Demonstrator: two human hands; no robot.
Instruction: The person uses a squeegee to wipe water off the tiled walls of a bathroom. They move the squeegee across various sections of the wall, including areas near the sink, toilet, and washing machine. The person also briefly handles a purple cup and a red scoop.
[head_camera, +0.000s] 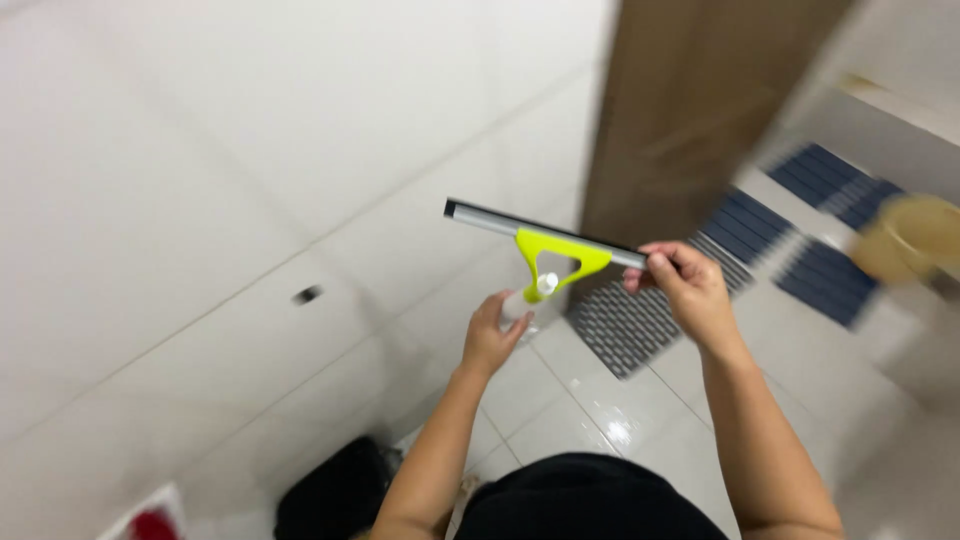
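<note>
Right hand (690, 290) pinches the end of the squeegee (545, 245) blade, left hand (492, 335) wraps its handle, tool held up mid-air before the white tiled wall (200, 200), above the grey mat (625, 325).

One head-worn camera looks steeply down, close over the hands.

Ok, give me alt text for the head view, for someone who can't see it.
Two hands hold a squeegee with a lime-green frame: the left hand grips its white handle, the right hand pinches the blade's end. Behind are a white tiled wall, a grey floor mat and a brown door.
</note>
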